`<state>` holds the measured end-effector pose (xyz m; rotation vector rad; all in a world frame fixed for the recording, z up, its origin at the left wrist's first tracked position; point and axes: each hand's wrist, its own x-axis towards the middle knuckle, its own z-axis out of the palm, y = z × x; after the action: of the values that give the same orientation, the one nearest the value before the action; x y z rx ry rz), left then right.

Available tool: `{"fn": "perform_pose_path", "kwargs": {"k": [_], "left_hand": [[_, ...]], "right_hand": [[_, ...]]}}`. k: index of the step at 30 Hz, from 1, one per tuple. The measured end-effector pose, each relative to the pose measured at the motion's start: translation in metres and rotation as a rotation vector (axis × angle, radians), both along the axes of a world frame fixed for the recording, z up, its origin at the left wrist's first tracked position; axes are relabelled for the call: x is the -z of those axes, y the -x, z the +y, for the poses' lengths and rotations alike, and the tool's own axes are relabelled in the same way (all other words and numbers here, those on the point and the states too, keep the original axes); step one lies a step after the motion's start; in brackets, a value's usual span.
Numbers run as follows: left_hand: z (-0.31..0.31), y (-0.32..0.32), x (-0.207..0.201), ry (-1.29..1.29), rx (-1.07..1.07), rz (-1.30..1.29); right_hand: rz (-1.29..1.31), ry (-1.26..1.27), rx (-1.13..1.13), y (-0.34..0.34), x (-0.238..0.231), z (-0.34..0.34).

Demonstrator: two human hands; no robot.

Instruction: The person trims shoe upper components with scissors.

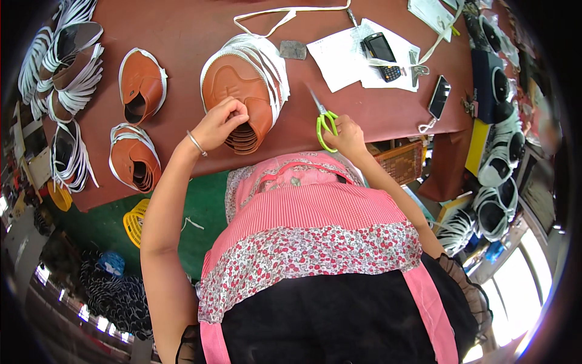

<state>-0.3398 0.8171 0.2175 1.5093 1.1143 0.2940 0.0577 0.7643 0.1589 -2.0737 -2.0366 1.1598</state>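
Observation:
A stack of brown leather shoe uppers [233,82] with white edging lies on the table in front of me. My left hand [223,126] is closed at the near end of the stack, its fingers pinching the top upper beside the opening. Scissors with lime-green handles [321,118] are in my right hand [347,139], to the right of the stack near the table's front edge. Their blades point away from me and look closed. My right fingers are curled around one handle loop.
The brown table [188,24] also bears shoe uppers [143,85] at left, a smaller pile [134,158] nearer me, and bundled white-edged pieces [73,60]. Right are papers [333,57], a handheld device [381,54], a phone [439,97] and a grey block [293,50]. A yellow basket [134,223] stands below.

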Motion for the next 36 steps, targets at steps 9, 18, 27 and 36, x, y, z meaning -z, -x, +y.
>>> {"fn": "perform_pose_path", "kwargs": {"k": [9, 18, 27, 36], "left_hand": [[0.0, -0.008, -0.016, -0.003, -0.138, -0.014], [0.002, -0.011, 0.005, -0.329, 0.066, 0.027], [0.008, 0.009, 0.015, 0.369, -0.185, -0.309], [-0.005, -0.002, 0.001, -0.407, -0.098, -0.099]], "right_hand": [[0.29, -0.223, -0.072, 0.051, -0.101, 0.004], [0.223, -0.433, -0.342, 0.058, -0.096, 0.01], [0.242, -0.402, -0.281, 0.068, -0.1, 0.002], [0.232, -0.433, -0.326, 0.066, -0.106, 0.008]]}}
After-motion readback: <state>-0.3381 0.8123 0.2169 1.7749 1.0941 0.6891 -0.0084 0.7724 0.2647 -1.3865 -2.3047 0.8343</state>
